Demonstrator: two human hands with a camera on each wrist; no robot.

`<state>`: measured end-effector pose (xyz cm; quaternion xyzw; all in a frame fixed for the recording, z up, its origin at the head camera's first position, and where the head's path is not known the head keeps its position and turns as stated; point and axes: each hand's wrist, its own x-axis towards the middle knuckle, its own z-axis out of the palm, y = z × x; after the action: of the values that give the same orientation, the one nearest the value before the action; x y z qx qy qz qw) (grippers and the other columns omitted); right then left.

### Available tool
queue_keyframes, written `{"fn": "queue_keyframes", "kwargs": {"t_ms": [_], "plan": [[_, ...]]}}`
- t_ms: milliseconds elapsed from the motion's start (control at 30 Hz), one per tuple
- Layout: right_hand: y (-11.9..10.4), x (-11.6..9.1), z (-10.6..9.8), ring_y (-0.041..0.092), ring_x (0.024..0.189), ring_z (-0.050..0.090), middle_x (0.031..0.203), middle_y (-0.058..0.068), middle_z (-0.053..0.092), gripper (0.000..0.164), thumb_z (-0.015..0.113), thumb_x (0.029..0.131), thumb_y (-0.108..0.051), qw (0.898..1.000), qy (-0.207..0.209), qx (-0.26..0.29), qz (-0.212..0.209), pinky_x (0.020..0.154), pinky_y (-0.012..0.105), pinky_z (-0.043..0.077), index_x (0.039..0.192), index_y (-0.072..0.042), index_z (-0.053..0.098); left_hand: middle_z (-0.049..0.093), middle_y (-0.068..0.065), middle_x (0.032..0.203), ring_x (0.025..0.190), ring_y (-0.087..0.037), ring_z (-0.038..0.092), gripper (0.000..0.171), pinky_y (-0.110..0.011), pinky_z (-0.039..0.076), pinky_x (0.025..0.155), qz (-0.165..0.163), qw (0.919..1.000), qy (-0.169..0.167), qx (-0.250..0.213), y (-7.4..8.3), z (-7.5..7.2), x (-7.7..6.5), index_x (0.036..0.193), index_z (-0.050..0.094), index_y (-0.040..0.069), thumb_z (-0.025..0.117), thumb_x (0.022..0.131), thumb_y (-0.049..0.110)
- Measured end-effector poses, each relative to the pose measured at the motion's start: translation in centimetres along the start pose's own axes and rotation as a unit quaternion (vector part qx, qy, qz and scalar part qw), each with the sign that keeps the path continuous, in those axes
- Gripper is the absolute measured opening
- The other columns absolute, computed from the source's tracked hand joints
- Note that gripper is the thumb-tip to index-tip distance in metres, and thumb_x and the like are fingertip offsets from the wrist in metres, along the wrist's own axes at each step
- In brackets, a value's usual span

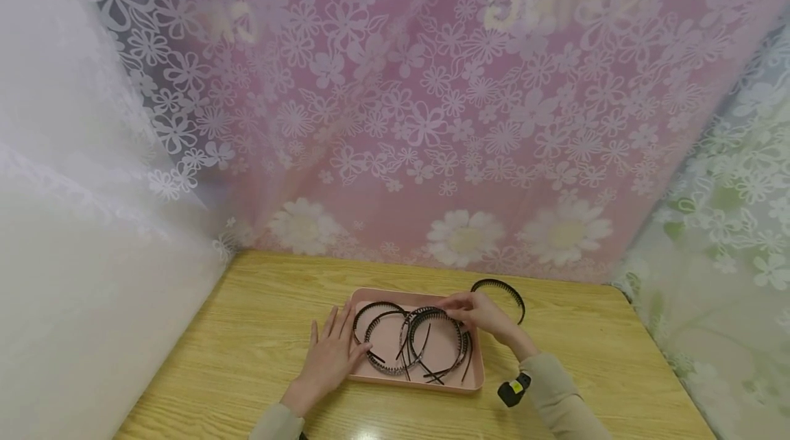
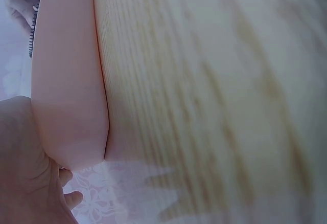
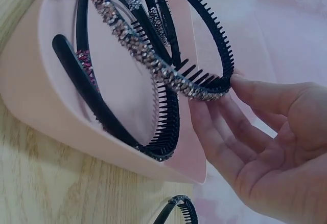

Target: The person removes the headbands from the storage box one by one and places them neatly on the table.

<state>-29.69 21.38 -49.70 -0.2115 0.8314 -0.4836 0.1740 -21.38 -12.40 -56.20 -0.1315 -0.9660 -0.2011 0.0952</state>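
Observation:
A pink tray (image 1: 426,386) on the table holds several black toothed headbands (image 1: 365,320), some crusted with glittering stones. My right hand (image 1: 484,314) reaches over the tray's right side. In the right wrist view its thumb and fingers pinch a headband (image 3: 148,59) with bronze-silver stones, tilted above the others. My left hand (image 1: 330,358) rests at the tray's left end, fingers extended and thumb over the rim. The left wrist view shows that hand (image 2: 28,168) against the tray's outer wall (image 2: 71,75). Another headband (image 1: 522,303) lies outside the tray, beyond my right hand.
The tray stands on a light wood-grain table (image 1: 259,303). A pink floral curtain (image 1: 395,221) hangs behind the table, with whitish sheets at both sides. A black device with a yellow mark (image 1: 513,390) sits at my right wrist.

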Motion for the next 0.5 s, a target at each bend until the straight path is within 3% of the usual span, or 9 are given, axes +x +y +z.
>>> {"fn": "queue_keyframes", "kwargs": {"t_ms": [267,367,500], "plan": [[-0.02,-0.42,-0.26,0.039,0.105,0.065,0.130,0.029,0.063,0.035,0.060,0.103,-0.014,0.999,-0.014,0.047,0.018,0.080,0.052,0.059,0.133,0.005,0.064,0.025,-0.013,0.166,0.151,-0.042,0.024,0.079,-0.074,0.017,0.114,-0.003,1.0000,-0.005,0.001,-0.12,0.10,0.08,0.160,0.029,0.003,0.057,0.101,0.049],[-0.21,-0.44,-0.32,0.026,0.079,0.064,0.128,0.029,0.063,0.035,0.062,0.102,-0.016,0.998,-0.012,0.050,0.024,0.079,0.053,0.059,0.130,0.005,0.066,0.025,-0.012,0.167,0.152,-0.041,0.023,0.080,-0.074,0.016,0.114,-0.005,1.0000,-0.005,0.002,-0.09,0.08,0.09,0.160,0.028,0.003,0.056,0.101,0.049],[-0.43,-0.45,-0.29,0.015,0.054,0.045,0.125,0.030,0.064,0.036,0.063,0.102,-0.015,0.998,-0.010,0.051,0.025,0.075,0.055,0.059,0.131,0.005,0.065,0.024,-0.012,0.167,0.152,-0.041,0.023,0.080,-0.074,0.017,0.114,-0.005,1.0000,-0.004,0.002,-0.19,0.22,0.06,0.160,0.029,0.004,0.056,0.101,0.050]]}}
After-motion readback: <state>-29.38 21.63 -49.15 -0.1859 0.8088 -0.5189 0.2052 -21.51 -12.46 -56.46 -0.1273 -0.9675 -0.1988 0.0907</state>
